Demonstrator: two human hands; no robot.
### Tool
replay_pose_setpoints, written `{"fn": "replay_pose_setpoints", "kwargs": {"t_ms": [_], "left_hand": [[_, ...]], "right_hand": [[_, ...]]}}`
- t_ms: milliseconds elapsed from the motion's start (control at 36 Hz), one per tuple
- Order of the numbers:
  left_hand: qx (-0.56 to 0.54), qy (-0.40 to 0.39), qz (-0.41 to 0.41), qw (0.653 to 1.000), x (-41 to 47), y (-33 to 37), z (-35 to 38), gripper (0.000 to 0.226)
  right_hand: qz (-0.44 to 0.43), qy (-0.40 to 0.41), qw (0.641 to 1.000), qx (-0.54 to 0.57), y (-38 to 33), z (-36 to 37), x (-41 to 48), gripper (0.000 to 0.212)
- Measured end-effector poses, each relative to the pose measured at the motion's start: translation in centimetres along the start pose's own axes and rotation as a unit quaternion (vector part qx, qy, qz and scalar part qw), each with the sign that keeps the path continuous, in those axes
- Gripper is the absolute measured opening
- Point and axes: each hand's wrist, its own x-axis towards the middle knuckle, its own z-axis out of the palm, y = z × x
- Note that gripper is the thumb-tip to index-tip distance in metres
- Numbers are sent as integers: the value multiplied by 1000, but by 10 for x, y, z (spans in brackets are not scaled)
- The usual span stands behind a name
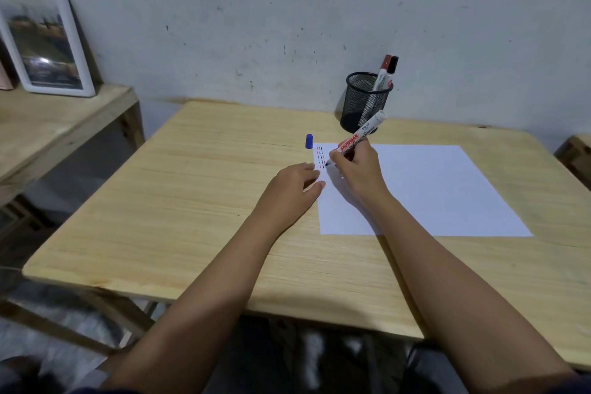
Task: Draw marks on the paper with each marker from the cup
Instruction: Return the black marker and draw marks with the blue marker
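My right hand (355,169) pinches the blue marker (361,134), tip down at the far left corner of the paper (431,189), beside short rows of red and dark dashes (320,157). My left hand (287,192) lies flat, fingers together, on the paper's left edge. The blue cap (309,141) stands on the worktop (192,201) just beyond that corner. The red marker (382,72) and black marker (393,64) sit capped in the mesh cup (361,102) near the far edge. I judge this to be the last marker, with capping and returning it left to do.

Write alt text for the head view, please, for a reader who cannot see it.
The right hand grips a marker, its tip on the white paper beside short dashes. The left hand rests flat at the paper's edge; two capped markers stand in a mesh cup.
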Motion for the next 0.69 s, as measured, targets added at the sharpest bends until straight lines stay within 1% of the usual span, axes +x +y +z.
{"fn": "replay_pose_setpoints", "kwargs": {"t_ms": [111, 389, 694], "left_hand": [[2, -2, 0, 1000, 0, 0, 0, 38], [7, 0, 5, 1000, 0, 1, 0, 38], [0, 6, 4, 1000, 0, -1, 1, 37]], "right_hand": [[0, -3, 1000, -1, 1, 1, 1, 20], [-2, -6, 1000, -10, 1, 1, 1, 14], [11, -10, 1000, 1, 0, 0, -2, 12]]}}
